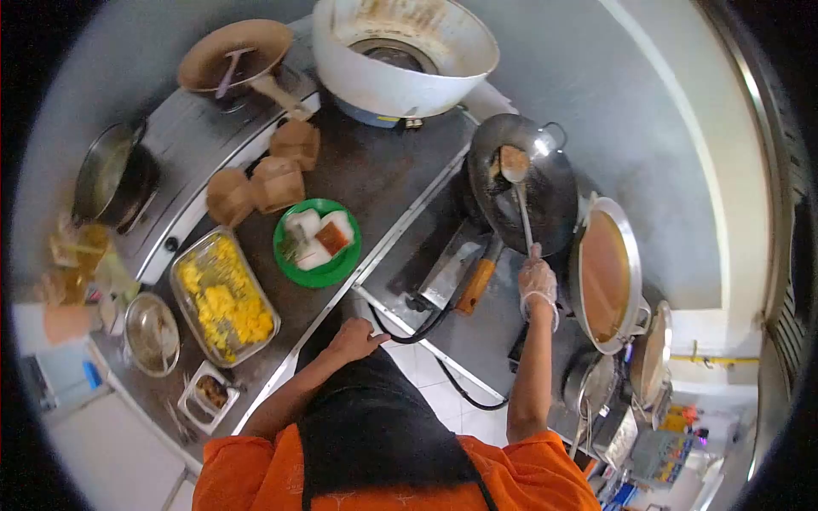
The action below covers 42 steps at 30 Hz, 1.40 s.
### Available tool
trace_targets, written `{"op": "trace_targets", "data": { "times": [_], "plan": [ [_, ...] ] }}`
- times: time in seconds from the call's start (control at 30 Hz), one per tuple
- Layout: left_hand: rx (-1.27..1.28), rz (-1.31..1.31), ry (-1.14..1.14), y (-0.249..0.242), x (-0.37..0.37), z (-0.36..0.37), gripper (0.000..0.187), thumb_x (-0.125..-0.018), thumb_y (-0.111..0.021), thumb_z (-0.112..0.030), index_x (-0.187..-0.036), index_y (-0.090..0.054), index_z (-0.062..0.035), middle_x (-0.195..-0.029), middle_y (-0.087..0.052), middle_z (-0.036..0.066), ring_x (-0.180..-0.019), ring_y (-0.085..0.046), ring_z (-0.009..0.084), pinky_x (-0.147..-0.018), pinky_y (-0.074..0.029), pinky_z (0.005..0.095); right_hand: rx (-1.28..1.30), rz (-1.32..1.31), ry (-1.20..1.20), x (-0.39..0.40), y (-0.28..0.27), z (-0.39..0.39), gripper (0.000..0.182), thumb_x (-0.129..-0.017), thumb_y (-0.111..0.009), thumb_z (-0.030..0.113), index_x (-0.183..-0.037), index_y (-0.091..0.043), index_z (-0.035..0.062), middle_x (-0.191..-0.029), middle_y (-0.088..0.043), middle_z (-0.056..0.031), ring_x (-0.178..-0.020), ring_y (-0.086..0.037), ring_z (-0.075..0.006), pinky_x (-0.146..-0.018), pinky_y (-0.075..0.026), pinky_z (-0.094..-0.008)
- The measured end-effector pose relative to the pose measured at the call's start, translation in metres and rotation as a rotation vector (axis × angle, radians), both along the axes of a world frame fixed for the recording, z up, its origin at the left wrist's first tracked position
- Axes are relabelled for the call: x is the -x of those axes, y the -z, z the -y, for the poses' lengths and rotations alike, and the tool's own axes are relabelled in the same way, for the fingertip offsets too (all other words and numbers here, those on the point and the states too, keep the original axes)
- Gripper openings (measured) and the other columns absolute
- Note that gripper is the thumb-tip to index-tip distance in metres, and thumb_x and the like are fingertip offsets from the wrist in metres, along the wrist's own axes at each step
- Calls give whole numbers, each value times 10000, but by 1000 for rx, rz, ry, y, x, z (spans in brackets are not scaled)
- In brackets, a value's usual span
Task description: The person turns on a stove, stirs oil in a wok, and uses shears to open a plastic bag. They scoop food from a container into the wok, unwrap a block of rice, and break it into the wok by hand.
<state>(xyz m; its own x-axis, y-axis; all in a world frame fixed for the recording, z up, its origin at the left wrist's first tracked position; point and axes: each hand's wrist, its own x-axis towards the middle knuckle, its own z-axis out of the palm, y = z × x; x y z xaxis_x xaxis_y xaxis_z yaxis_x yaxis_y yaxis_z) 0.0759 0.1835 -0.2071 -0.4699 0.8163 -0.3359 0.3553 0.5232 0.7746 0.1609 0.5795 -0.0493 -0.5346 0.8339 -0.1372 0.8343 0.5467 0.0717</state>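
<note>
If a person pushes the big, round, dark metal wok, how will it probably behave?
The dark metal wok should stay stiff, as it looks like solid metal. It is probably rather heavy, being wide and deep. It might rock, because its sides curve like a bowl, though its base is hidden.

Single view, worn on the head; faced forward and steeply down. Lay nearest, along the bottom edge: orange shirt [239,473], black apron [375,434]. Stood at arm's length, mid-frame: left hand [354,342], right hand [536,283]. Sat farther off, at top: white tub [400,89]. Field was wide and round, corners dark.
</note>
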Motion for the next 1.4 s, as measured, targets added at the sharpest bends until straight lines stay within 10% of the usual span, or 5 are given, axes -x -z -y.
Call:
{"op": "trace_targets", "data": {
  "times": [0.2, 0.57, 0.73, 0.83, 1.4],
  "plan": [
    [54, 354, -378, -45, -35, 73, 545, -950, -630, -492, -853, -744, 32, -742, -737, 101, -653, -712, 164, -648, -560, 326, 240, -389, 43, -13, -13, 4, 350, -986, -549, 250, -1287, -648, 102, -1055, -710, -231, -1000, -683, -401, -838, -543, -449],
    [18, 384, -1018, -96, -120, 197, 385, -1009, -610, -306, -1131, -673, 53, -908, -748, 127, -793, -710, 179, -743, -570, 325, 17, -925, -291, -17, -112, 122, 373, -1039, -537, 238, -1259, -661, -36, -1207, -705, -171, -1084, -680, -256, -977, -515, -339],
    [-187, 456, -942, -121, -101, 195, 373, -1007, -613, -277, -1189, -643, 47, -1006, -737, 142, -872, -701, 169, -800, -559, 317, 889, -1047, -507, 35, -10, 208, 232, -975, -650, 236, -1017, -732, 24, -942, -718, -86, -809, -662, -165, -757, -549, -330],
    [-270, 318, -716, -135, -65, 182, 384, -1001, -624, -279, -1213, -626, 42, -1050, -730, 139, -915, -696, 171, -828, -553, 327, 854, -415, -523, 121, 85, 291, 318, -915, -639, 294, -1021, -710, 2, -952, -717, -185, -856, -700, -315, -790, -531, -385],
    [-35, -10, -620, -66, 144, 118, 406, -851, -741, -227, -1151, -616, 15, -948, -707, 192, -932, -685, 353, -863, -526, 453, 672, -660, -384, 211, 153, 319, 230, -842, -697, 258, -987, -753, 89, -956, -723, -189, -933, -697, -377, -831, -538, -447]
  ]
}}
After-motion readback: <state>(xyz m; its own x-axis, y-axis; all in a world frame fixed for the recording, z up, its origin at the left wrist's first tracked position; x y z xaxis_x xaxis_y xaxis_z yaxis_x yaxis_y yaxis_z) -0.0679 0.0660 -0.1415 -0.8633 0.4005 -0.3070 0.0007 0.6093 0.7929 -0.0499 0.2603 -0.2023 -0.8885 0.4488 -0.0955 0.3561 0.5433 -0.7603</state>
